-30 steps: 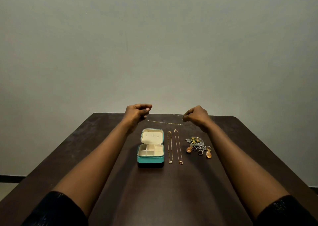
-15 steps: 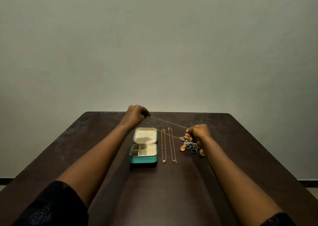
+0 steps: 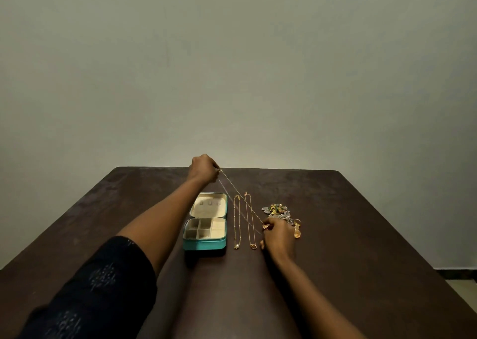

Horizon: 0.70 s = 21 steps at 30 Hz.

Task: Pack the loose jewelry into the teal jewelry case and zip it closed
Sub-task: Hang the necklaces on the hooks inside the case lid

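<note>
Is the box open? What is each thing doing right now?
teal jewelry case, open, compartments look empty.
thin chain, stretched between both hands.
left hand, pinches the chain's far end.
right hand, pinches its near end.
two necklaces, lying straight on the table.
jewelry pile, loose on the table.

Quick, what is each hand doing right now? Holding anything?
Left hand: closed, pinching one end of the thin gold chain.
Right hand: closed, pinching the other end of the chain.

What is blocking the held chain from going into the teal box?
Nothing visible. The teal case lies open; the chain, stretched between left hand and right hand, only crosses over two necklaces lying beside the case.
</note>
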Tool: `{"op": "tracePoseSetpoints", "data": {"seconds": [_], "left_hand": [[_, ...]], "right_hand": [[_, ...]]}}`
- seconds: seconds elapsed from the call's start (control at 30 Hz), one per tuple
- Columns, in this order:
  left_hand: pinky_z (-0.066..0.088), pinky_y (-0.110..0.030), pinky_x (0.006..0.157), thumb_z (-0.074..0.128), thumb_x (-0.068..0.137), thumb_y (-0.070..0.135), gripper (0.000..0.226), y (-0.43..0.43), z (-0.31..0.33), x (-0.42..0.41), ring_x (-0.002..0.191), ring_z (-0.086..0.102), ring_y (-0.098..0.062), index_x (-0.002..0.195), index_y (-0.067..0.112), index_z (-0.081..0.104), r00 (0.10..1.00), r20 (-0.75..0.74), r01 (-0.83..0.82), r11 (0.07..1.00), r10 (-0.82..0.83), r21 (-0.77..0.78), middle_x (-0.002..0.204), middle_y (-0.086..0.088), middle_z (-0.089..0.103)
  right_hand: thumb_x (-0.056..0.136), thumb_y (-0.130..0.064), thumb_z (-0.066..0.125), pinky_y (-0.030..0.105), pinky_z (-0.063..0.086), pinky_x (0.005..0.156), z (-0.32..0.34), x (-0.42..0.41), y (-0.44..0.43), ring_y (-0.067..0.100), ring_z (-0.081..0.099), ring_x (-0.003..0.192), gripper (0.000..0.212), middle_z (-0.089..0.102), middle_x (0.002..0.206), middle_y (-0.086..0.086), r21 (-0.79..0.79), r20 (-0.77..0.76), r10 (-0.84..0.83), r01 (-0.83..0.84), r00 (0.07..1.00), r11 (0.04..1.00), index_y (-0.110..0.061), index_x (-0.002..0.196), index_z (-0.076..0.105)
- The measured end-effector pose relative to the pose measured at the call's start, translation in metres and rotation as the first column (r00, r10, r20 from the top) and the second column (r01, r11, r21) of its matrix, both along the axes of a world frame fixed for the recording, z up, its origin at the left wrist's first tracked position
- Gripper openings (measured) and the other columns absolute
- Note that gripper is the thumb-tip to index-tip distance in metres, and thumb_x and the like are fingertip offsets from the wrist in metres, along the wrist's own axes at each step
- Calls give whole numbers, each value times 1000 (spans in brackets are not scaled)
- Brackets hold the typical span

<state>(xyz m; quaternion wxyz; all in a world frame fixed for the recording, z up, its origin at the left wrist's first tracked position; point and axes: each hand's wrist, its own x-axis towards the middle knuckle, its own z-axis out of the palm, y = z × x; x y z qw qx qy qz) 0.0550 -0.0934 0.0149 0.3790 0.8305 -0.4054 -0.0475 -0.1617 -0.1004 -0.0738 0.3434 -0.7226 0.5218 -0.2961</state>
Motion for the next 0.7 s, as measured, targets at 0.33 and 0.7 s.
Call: {"op": "tracePoseSetpoints", "data": {"seconds": [0.33, 0.7], "left_hand": [[56, -34, 80, 64, 82, 5, 10, -69, -7, -30, 85, 67, -27, 84, -3, 69, 983, -167, 88, 991, -71, 99, 89, -17, 70], [52, -42, 89, 72, 80, 15, 20, -110, -50, -47, 101, 64, -25, 99, 13, 69, 969, 63, 208, 924, -240, 321, 109, -9, 68]], "right_hand": [[82, 3, 53, 35, 50, 89, -21, -12, 24, 23, 62, 103, 50, 57, 121, 1, -314, -93, 138, -161, 986, 936, -17, 127, 58], [87, -4, 48, 27, 44, 90, -26, -5, 19, 22, 59, 107, 35, 43, 137, 2, -162, -181, 140, -170, 974, 972, -9, 119, 61]]}}
